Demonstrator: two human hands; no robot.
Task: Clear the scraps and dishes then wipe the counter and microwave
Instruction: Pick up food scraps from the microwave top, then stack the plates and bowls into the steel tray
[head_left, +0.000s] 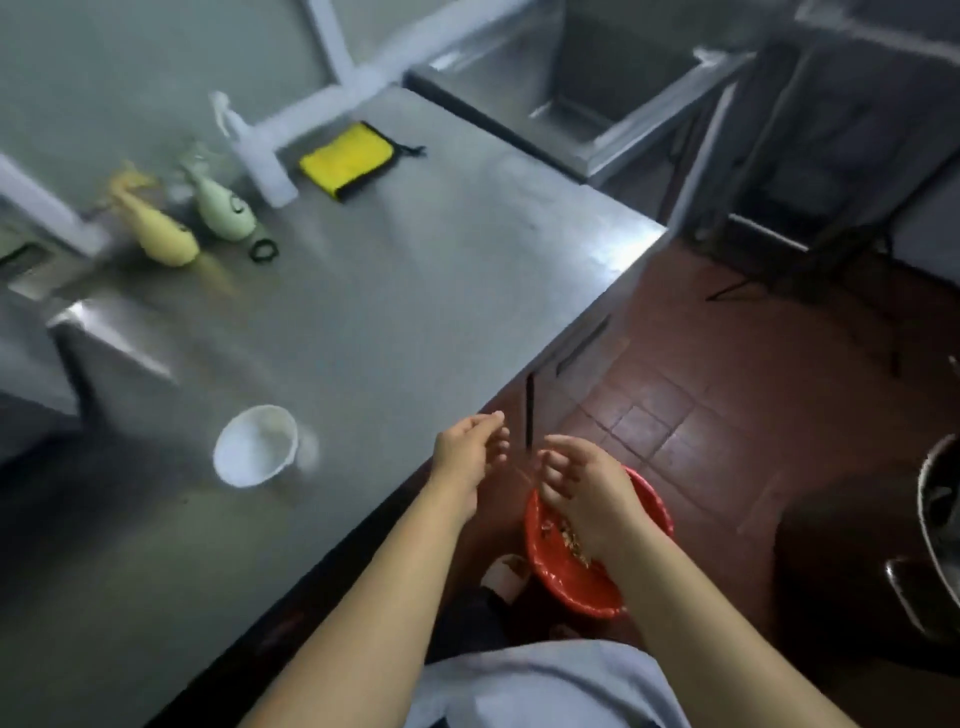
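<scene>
- Over the red bowl (582, 582) on the floor, just past the tabletop (395, 291) edge, I see both hands side by side.
- I see the left hand (470, 457) with loose, relaxed fingers, holding nothing.
- I see the right hand (576, 480) loosely curled above the bowl; I think it is dropping scraps (569, 538) in, since bits already lie there.
- A thin dark stick (529, 413) stands between the hands; I cannot tell if a hand holds it.
- I think the bowl sits low by the edge so scraps fall straight in.
- A white cup (257, 446) waits on the tabletop, near the left hand, not yet cleared.
- A yellow cloth (347, 160) lies far back by a white spray bottle (254, 150), ready for wiping, I guess.
</scene>
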